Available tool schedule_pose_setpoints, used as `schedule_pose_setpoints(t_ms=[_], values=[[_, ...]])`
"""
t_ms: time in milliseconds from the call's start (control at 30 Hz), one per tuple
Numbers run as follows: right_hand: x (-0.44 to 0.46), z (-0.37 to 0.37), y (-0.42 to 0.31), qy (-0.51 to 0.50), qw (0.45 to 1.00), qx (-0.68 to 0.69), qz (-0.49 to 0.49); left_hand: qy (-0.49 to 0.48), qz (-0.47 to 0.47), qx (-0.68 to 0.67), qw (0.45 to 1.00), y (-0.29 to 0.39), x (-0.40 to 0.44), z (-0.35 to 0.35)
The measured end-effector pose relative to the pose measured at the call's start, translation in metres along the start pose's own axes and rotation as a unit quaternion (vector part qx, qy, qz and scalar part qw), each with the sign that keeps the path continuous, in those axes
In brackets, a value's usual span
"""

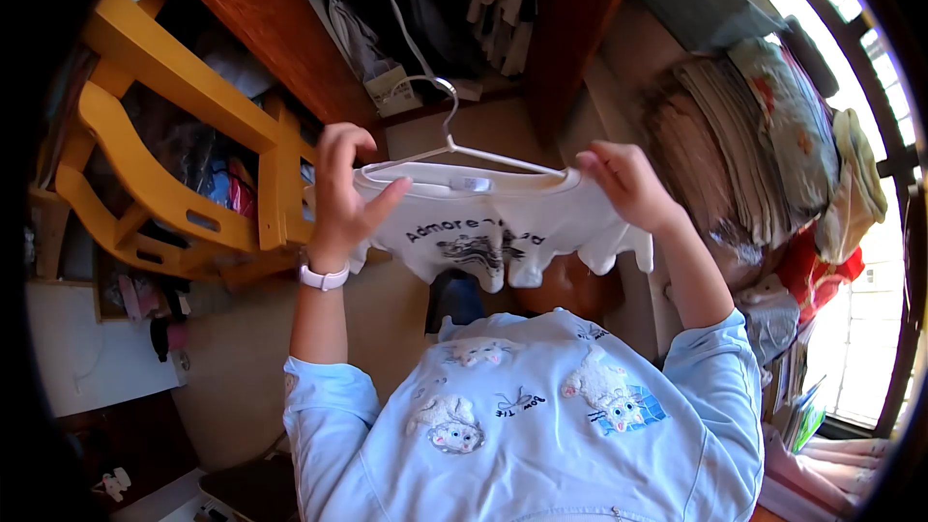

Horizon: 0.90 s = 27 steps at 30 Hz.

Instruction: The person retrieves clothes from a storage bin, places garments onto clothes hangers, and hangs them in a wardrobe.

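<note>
A white T-shirt with dark lettering and a printed picture hangs in front of me on a white hanger. The hanger's arms go into the neck opening, and its hook points up, away from me. At the shirt's left shoulder is my left hand, with thumb and fingers spread apart. My right hand pinches the right shoulder, near the end of the hanger. The lower part of the shirt is bunched and folds out of sight.
Ahead stands an open wardrobe with hanging clothes. To the left is a yellow wooden frame with bags behind it. Folded bedding is stacked at the right beside a bright window.
</note>
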State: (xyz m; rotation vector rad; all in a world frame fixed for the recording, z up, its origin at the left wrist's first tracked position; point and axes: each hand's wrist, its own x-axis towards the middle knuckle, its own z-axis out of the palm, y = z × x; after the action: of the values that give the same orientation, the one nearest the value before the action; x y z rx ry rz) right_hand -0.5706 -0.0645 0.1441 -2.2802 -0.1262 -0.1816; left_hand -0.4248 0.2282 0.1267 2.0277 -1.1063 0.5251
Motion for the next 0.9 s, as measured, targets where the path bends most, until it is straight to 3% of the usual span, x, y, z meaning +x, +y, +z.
schedule_pose_setpoints(t_ms=[33, 233, 300, 367, 433, 500, 633, 700, 733, 767, 800, 867, 900], values=[[0.022, 0.001, 0.009, 0.04, 0.999, 0.002, 0.016, 0.059, 0.023, 0.026, 0.998, -0.015, 0.012, 0.0], [0.132, 0.006, 0.031, 0.04, 0.993, 0.078, 0.079, -0.031, 0.017, 0.163, 0.986, -0.117, 0.07, 0.007], [0.162, 0.007, 0.023, -0.017, 0.992, 0.08, 0.093, -0.094, -0.066, 0.106, 0.988, -0.164, 0.096, 0.01], [0.188, 0.019, 0.034, -0.013, 0.989, 0.137, 0.063, 0.131, 0.037, 0.153, 0.979, -0.177, 0.124, 0.025], [0.208, 0.015, 0.039, -0.017, 0.989, 0.107, 0.104, 0.16, 0.17, 0.055, 0.971, -0.187, 0.126, 0.051], [0.225, 0.012, 0.039, 0.022, 0.988, 0.096, 0.117, -0.026, 0.196, 0.025, 0.98, -0.183, 0.145, 0.082], [0.25, 0.017, 0.081, 0.11, 0.975, 0.065, 0.184, -0.201, 0.145, 0.045, 0.968, -0.192, 0.157, 0.122], [0.262, 0.024, 0.113, 0.133, 0.962, 0.131, 0.198, -0.322, 0.145, 0.018, 0.935, -0.213, 0.138, 0.149], [0.272, 0.026, 0.131, 0.158, 0.957, 0.142, 0.199, -0.386, 0.149, -0.002, 0.91, -0.23, 0.123, 0.169], [0.283, 0.025, 0.149, 0.183, 0.951, 0.153, 0.199, -0.511, 0.096, -0.003, 0.854, -0.252, 0.107, 0.188], [0.299, 0.024, 0.163, 0.181, 0.952, 0.124, 0.213, -0.661, -0.019, 0.024, 0.75, -0.256, 0.116, 0.193], [0.341, 0.026, 0.206, 0.192, 0.955, 0.09, 0.209, -0.748, -0.06, 0.049, 0.659, -0.301, 0.092, 0.237], [0.365, 0.024, 0.224, 0.191, 0.96, 0.053, 0.199, -0.746, -0.063, 0.047, 0.661, -0.314, 0.088, 0.246]])
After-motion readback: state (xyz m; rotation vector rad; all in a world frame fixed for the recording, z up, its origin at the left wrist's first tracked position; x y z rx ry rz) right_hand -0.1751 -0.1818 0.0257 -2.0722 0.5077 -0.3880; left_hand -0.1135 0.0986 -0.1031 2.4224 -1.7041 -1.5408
